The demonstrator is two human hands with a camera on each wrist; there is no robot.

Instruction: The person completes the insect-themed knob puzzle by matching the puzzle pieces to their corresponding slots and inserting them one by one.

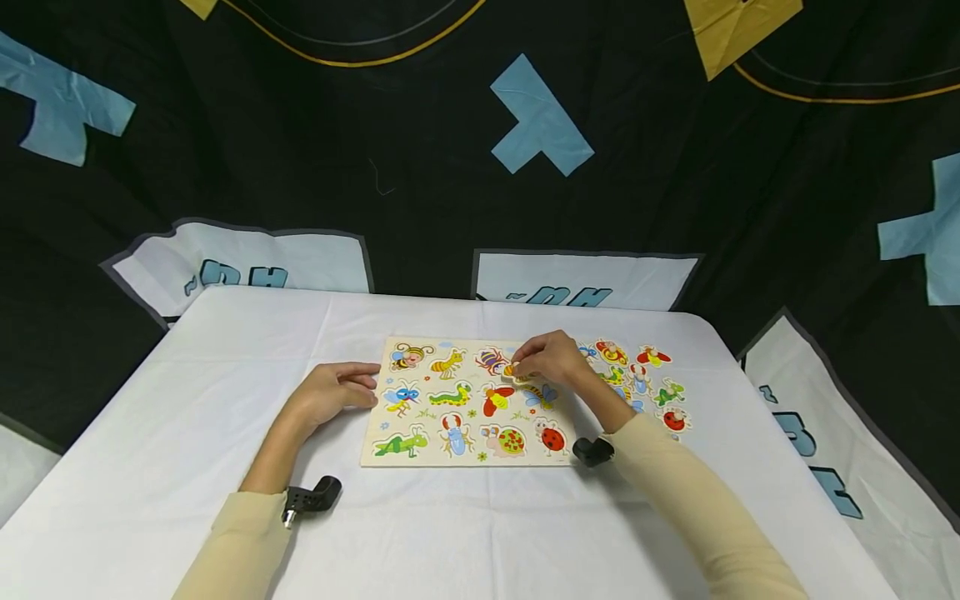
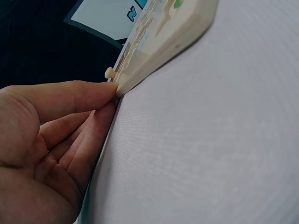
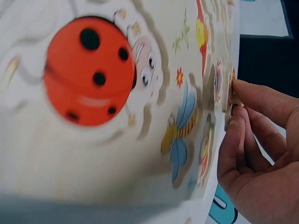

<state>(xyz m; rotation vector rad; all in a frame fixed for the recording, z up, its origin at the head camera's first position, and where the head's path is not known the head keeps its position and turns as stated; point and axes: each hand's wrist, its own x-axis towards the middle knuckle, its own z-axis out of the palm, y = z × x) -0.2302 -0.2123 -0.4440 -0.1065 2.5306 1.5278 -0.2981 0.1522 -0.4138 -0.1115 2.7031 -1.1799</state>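
Note:
A wooden insect puzzle board lies flat on the white-covered table. At its left edge, my left hand rests with its fingertips against the side; a small wooden knob stands close to them in the left wrist view. My right hand pinches a puzzle piece with orange stripes between thumb and fingers. That piece is over the upper right of the board, near the spider picture. The right wrist view shows the piece edge-on, its picture mostly hidden.
Loose insect pieces, among them a ladybug, a green grasshopper and a red-winged bug, lie right of the board, partly behind the right forearm. A black patterned cloth hangs beyond the table.

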